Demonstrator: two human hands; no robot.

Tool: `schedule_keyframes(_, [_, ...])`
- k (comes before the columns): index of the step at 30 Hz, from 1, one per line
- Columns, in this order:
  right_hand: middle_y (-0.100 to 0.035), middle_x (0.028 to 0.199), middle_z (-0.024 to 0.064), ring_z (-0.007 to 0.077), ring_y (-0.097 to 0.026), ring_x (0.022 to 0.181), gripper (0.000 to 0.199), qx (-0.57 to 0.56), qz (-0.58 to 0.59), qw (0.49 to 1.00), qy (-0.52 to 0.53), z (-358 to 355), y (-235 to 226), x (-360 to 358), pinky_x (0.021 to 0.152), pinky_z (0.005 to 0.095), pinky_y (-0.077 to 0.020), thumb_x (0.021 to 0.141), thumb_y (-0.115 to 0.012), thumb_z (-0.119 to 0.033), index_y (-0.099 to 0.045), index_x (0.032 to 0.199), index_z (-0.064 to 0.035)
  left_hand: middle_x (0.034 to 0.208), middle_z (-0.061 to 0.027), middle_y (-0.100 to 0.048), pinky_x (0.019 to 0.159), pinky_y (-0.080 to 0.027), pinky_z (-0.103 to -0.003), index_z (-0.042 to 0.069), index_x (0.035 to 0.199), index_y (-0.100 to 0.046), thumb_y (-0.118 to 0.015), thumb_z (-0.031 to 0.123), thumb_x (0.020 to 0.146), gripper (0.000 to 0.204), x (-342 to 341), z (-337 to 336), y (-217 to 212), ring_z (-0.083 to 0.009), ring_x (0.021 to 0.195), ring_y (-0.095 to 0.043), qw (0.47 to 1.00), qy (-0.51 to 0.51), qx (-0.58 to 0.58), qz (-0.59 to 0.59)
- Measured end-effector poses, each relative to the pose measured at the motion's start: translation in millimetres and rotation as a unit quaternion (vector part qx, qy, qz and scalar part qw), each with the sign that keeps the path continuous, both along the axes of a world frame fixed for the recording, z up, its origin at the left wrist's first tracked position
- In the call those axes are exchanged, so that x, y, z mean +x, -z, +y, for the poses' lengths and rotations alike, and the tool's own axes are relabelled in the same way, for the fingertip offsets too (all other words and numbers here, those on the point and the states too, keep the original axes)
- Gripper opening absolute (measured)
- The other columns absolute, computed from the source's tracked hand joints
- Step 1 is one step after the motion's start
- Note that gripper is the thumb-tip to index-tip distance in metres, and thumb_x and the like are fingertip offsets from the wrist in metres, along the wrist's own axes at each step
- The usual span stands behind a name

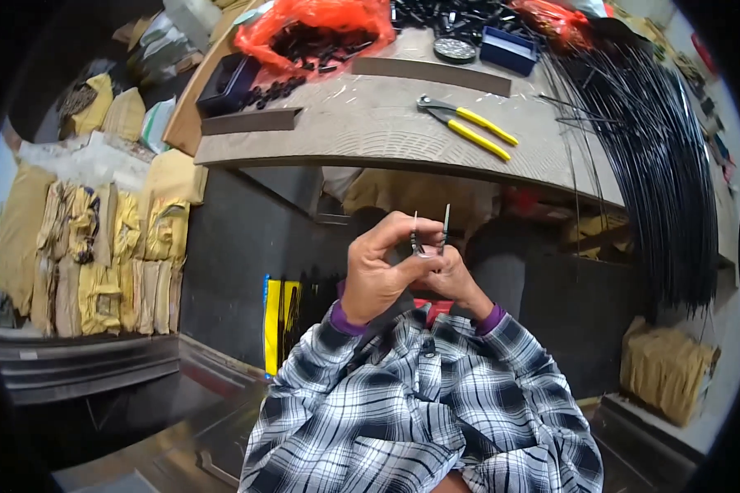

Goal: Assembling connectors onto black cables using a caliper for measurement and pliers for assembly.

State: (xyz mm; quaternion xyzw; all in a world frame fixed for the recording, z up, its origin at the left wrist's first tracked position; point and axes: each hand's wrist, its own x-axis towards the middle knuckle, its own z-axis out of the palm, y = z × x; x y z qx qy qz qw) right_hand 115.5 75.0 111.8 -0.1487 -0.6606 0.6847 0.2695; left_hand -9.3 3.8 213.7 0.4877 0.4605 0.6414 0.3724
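Note:
In front of my chest, below the table's near edge, my two hands meet. My left hand [378,267] is closed, its thumb and fingers pinching a thin dark rod-like piece [414,230] that points up. My right hand [454,278] is closed too, around the lower part of a second slim piece [446,226] with a pale upper end. Small dark bumps or rings show along both pieces. Fingers hide their lower ends, so I cannot tell whether the two are joined. Beyond my hands, end cutters [471,129] with yellow handles lie on the table [345,123].
Long black strands [645,156] hang over the table's right side. A red plastic bag [263,37] of small black parts, a dark blue box [508,51], a round tin [454,50] and flat dark strips [432,76] lie on top. Wrapped bundles [99,255] stand at left.

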Motion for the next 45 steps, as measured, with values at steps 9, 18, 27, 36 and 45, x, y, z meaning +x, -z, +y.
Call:
schedule_keyframes(9, [-0.054, 0.072, 0.0063, 0.0143, -0.052, 0.067, 0.014, 0.097, 0.080, 0.972, 0.197, 1.5, -81.9, -5.0, 0.059, 0.0248, -0.0411, 0.067, -0.067, 0.003, -0.054, 0.072, 0.0007, 0.076, -0.0024, -0.053, 0.058, -0.038, -0.018, -0.001, 0.081, -0.058, -0.068, -0.005, 0.071, 0.015, 12.8, -3.3, -4.6, -0.0063, 0.066, -0.048, 0.963, -0.251, 0.056, 0.081])
schedule_keyframes(18, [-0.051, 0.068, 0.0013, 0.0077, -0.049, 0.066, 0.021, 0.003, 0.005, 0.989, -0.148, 30.6, -100.5, -36.9, 0.060, 0.0232, -0.0400, 0.068, -0.073, -0.006, -0.053, 0.068, -0.0008, 0.074, -0.0052, -0.051, 0.067, -0.035, -0.027, -0.001, 0.087, -0.062, -0.056, -0.001, 0.073, 0.015, -52.0, -8.2, 8.7, -0.0127, 0.072, -0.046, 0.972, 0.136, 0.008, -0.193])
schedule_keyframes(27, [-0.062, 0.077, 0.0045, 0.0118, -0.058, 0.076, 0.015, 0.102, -0.094, 0.931, -0.338, 85.7, -98.8, -103.0, 0.067, 0.0249, -0.0444, 0.071, -0.072, -0.009, -0.063, 0.081, -0.0014, 0.072, -0.0028, -0.048, 0.065, -0.033, -0.024, -0.001, 0.086, -0.064, -0.066, 0.002, 0.073, 0.014, -93.3, -4.7, 27.9, -0.0116, 0.070, -0.042, 0.976, 0.017, -0.035, -0.214])
schedule_keyframes(36, [-0.064, 0.088, 0.0147, 0.0266, -0.063, 0.081, 0.025, 0.486, -0.207, 0.848, 0.037, 185.6, -88.2, -296.3, 0.071, 0.0341, -0.0484, 0.078, -0.059, -0.012, -0.061, 0.102, -0.0073, 0.071, -0.0020, -0.047, 0.060, -0.034, -0.022, -0.002, 0.089, -0.063, -0.063, 0.003, 0.077, 0.013, -89.3, -2.8, 28.6, -0.0092, 0.064, -0.042, 0.971, 0.041, -0.027, -0.235])
schedule_keyframes(45, [-0.055, 0.087, 0.0088, 0.0263, -0.059, 0.080, 0.018, 0.522, -0.239, 0.809, 0.125, 184.5, -82.2, -299.9, 0.067, 0.0352, -0.0469, 0.080, -0.059, -0.023, -0.062, 0.095, -0.0131, 0.068, -0.0021, -0.050, 0.056, -0.034, -0.023, 0.000, 0.088, -0.064, -0.069, 0.009, 0.076, 0.017, -82.3, 0.1, 38.4, -0.0084, 0.061, -0.042, 0.951, 0.070, -0.015, -0.300])
